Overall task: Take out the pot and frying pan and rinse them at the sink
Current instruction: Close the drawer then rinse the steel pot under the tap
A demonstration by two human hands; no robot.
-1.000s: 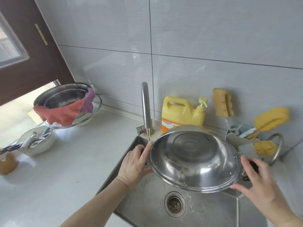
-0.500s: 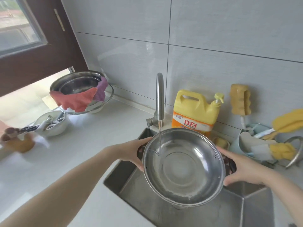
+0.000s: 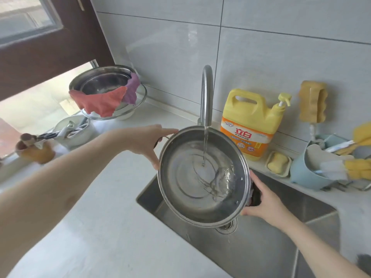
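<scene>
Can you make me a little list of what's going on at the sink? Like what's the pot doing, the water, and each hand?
pot: steel pot, tilted, held over the sink
water: thin stream from the tap falls into the pot and pools inside
left hand: left hand holds the pot's left side
right hand: right hand grips the dark handle on the right
nearby: yellow soap jug behind the pot

one steel pot (image 3: 202,177) in my two hands, one steel tap (image 3: 206,95), one yellow detergent jug (image 3: 253,119), one yellow soap bar (image 3: 278,162), two cloths (image 3: 100,102)
</scene>
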